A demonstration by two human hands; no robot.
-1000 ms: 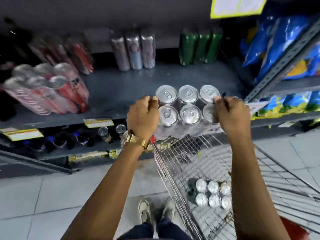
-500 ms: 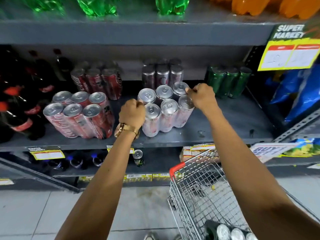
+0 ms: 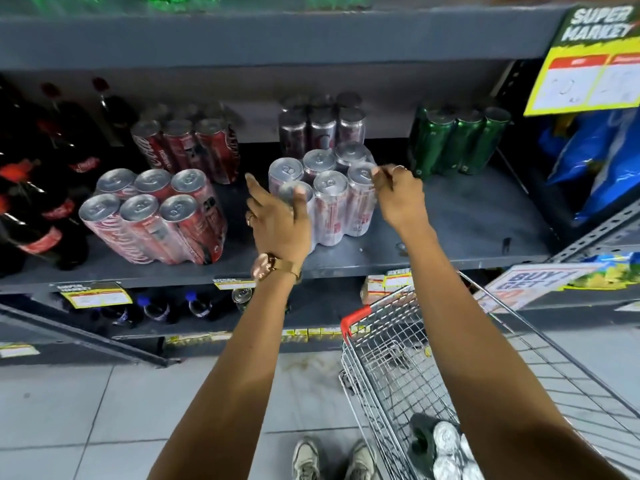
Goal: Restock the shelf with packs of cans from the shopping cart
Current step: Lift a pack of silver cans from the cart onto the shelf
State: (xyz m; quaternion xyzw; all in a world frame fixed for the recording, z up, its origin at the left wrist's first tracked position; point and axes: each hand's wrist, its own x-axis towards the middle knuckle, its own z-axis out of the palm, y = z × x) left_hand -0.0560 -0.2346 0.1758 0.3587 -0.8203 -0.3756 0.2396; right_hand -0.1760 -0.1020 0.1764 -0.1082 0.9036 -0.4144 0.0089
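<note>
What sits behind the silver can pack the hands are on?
Directly behind the silver pack stands another pack of silver-grey cans at the shelf's back wall. Its lower part is covered by the front pack.

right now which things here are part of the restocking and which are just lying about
Part of the job:
silver can pack on the shelf
left hand, right hand
shopping cart
green pack in cart

Just there:
cola bottles
promo sign
blue snack bags

A silver six-pack (image 3: pixel 325 195) stands on the grey shelf (image 3: pixel 450 237), left hand (image 3: pixel 280 220) spread against it, right hand (image 3: pixel 398 192) at its far corner.
</note>
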